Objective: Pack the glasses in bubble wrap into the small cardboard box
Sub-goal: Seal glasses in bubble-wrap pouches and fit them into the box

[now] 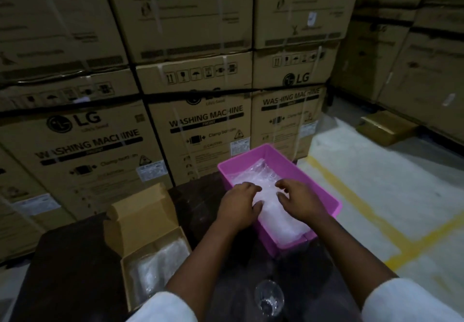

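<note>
Both hands reach into the pink bin [326,191] at centre right. My left hand [238,204] lies palm down on the bubble wrap [253,178] inside it, fingers curled onto the sheet; whether they actually pinch it I cannot tell. My right hand [298,201] hovers just beside the left, over the same wrap, fingers bent and spread apart, with nothing visibly clamped between them. White sleeves [165,309] cover both upper forearms at the lower edge.

The bin sits on a dark table [70,271], its long axis running away from me, and the wrap fills most of its floor. To its left, well apart, I see the small box [153,253] with its lid [140,216] tilted up and back; a wrapped bundle [158,269] of clear bubble wrap lies inside, its contents too blurred to identify. One bare glass [269,299] stands upright on the table between my forearms, near the lower edge, unwrapped and outside the box.

Behind the table, large cartons [200,125] printed "LG WASHING MACHINE" are stacked in rows. To the right, a pale floor [376,183] carries yellow lines [351,196], and a small brown package [386,127] lies near further cartons.
</note>
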Action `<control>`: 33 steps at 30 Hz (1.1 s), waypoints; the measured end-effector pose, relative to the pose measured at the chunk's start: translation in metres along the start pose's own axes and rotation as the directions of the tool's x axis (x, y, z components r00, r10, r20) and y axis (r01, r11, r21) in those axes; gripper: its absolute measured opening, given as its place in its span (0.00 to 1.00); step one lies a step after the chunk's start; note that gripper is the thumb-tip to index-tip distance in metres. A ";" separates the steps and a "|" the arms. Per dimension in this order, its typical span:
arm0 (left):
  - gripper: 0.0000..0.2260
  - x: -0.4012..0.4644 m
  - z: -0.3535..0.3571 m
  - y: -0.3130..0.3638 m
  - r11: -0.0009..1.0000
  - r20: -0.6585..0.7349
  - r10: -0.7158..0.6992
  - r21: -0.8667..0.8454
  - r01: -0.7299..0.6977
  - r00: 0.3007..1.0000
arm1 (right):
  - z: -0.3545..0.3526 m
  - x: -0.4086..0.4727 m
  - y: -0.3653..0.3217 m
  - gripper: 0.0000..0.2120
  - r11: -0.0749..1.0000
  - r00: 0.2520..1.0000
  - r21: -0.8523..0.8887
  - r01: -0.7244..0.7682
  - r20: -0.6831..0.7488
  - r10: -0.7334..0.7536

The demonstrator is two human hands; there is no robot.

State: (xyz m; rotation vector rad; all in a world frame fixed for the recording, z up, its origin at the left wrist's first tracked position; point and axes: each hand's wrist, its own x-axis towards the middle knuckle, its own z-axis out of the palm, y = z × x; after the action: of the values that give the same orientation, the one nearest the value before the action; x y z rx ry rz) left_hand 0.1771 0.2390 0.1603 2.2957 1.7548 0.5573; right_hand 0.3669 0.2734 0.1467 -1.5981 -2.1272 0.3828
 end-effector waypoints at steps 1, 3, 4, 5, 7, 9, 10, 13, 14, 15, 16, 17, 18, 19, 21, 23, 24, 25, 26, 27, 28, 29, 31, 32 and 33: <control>0.21 0.013 0.002 0.003 0.999 0.047 0.000 0.035 -0.001 0.999 | -0.002 0.006 0.007 0.17 1.000 0.999 -0.027 -0.013 0.030 0.014; 0.22 0.036 0.010 0.006 0.995 0.147 -0.016 0.099 0.001 0.989 | -0.005 0.019 0.018 0.19 0.997 0.994 -0.081 -0.021 0.101 0.029; 0.23 0.045 0.016 0.008 0.992 0.196 -0.031 0.128 0.006 0.980 | -0.005 0.026 0.023 0.20 0.994 0.990 -0.109 -0.015 0.136 0.030; 0.23 0.054 0.022 0.009 0.988 0.248 -0.051 0.156 0.012 0.967 | -0.003 0.032 0.027 0.21 0.990 0.985 -0.139 -0.006 0.167 0.030; 0.23 0.067 0.036 0.009 0.976 0.334 -0.093 0.217 0.019 0.938 | 0.003 0.043 0.033 0.24 0.980 0.974 -0.198 0.010 0.226 0.036; 0.23 0.076 0.050 0.007 0.962 0.386 -0.137 0.270 0.030 0.912 | 0.013 0.052 0.038 0.27 0.969 0.959 -0.246 0.017 0.278 0.053; 0.23 0.079 0.056 0.005 0.956 0.405 -0.164 0.291 0.043 0.900 | 0.018 0.055 0.041 0.28 0.964 0.951 -0.266 0.023 0.302 0.060; 0.25 0.088 0.069 -0.004 0.931 0.427 -0.235 0.356 0.076 0.873 | 0.034 0.064 0.050 0.29 0.955 0.926 -0.295 0.037 0.370 0.078; 0.26 0.092 0.072 -0.006 0.921 0.423 -0.254 0.381 0.084 0.870 | 0.040 0.066 0.053 0.29 0.955 0.917 -0.294 0.031 0.388 0.090; 0.28 0.096 0.074 -0.008 0.911 0.422 -0.274 0.403 0.092 0.864 | 0.045 0.069 0.056 0.29 0.957 0.909 -0.291 0.023 0.405 0.101; 0.29 0.100 0.076 -0.009 0.900 0.420 -0.295 0.424 0.102 0.858 | 0.050 0.071 0.059 0.30 0.958 0.900 -0.286 0.019 0.422 0.108; 0.31 0.104 0.078 -0.010 0.886 0.413 -0.318 0.449 0.112 0.853 | 0.054 0.073 0.061 0.30 0.959 0.894 -0.283 0.020 0.435 0.110; 0.32 0.108 0.081 -0.012 0.870 0.401 -0.345 0.476 0.129 0.848 | 0.057 0.074 0.062 0.30 0.959 0.889 -0.282 0.022 0.444 0.110; 0.34 0.111 0.083 -0.014 0.854 0.386 -0.378 0.497 0.156 0.841 | 0.061 0.075 0.063 0.30 0.960 0.886 -0.280 0.026 0.450 0.107; 0.33 0.116 0.085 -0.017 0.819 0.371 -0.448 0.536 0.207 0.813 | 0.067 0.074 0.063 0.31 0.963 0.879 -0.270 0.029 0.466 0.104; 0.25 0.118 0.087 -0.019 0.788 0.384 -0.475 0.586 0.188 0.792 | 0.073 0.074 0.063 0.31 0.964 0.860 -0.265 0.032 0.499 0.109; 0.21 0.119 0.088 -0.020 0.778 0.390 -0.469 0.608 0.161 0.792 | 0.076 0.074 0.064 0.31 0.962 0.849 -0.273 0.033 0.515 0.117; 0.17 0.120 0.089 -0.020 0.772 0.390 -0.457 0.620 0.139 0.799 | 0.078 0.074 0.064 0.31 0.956 0.841 -0.291 0.038 0.527 0.127; 0.15 0.120 0.089 -0.019 0.772 0.383 -0.442 0.623 0.127 0.811 | 0.080 0.074 0.064 0.30 0.947 0.839 -0.318 0.050 0.527 0.133; 0.14 0.122 0.088 -0.019 0.777 0.368 -0.422 0.618 0.121 0.828 | 0.080 0.074 0.064 0.28 0.934 0.848 -0.350 0.070 0.514 0.129; 0.14 0.123 0.087 -0.019 0.783 0.346 -0.400 0.609 0.121 0.849 | 0.081 0.075 0.064 0.26 0.922 0.862 -0.376 0.090 0.493 0.117; 0.13 0.124 0.086 -0.018 0.793 0.317 -0.378 0.596 0.128 0.870 | 0.081 0.077 0.065 0.25 0.916 0.876 -0.389 0.098 0.470 0.106; 0.13 0.127 0.082 -0.016 0.827 0.246 -0.334 0.539 0.158 0.910 | 0.081 0.080 0.068 0.23 0.931 0.897 -0.360 0.069 0.430 0.100; 0.13 0.128 0.080 -0.015 0.855 0.213 -0.323 0.484 0.188 0.922 | 0.079 0.082 0.069 0.24 0.947 0.904 -0.318 0.040 0.416 0.102; 0.14 0.129 0.078 -0.015 0.884 0.188 -0.322 0.411 0.224 0.928 | 0.077 0.084 0.069 0.26 0.965 0.909 -0.262 0.010 0.404 0.100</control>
State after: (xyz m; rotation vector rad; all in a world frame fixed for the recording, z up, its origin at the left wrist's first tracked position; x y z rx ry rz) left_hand 0.2245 0.3725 0.1066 2.1551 2.1536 -0.1422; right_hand 0.3662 0.3773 0.0632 -1.8469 -2.5489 0.5158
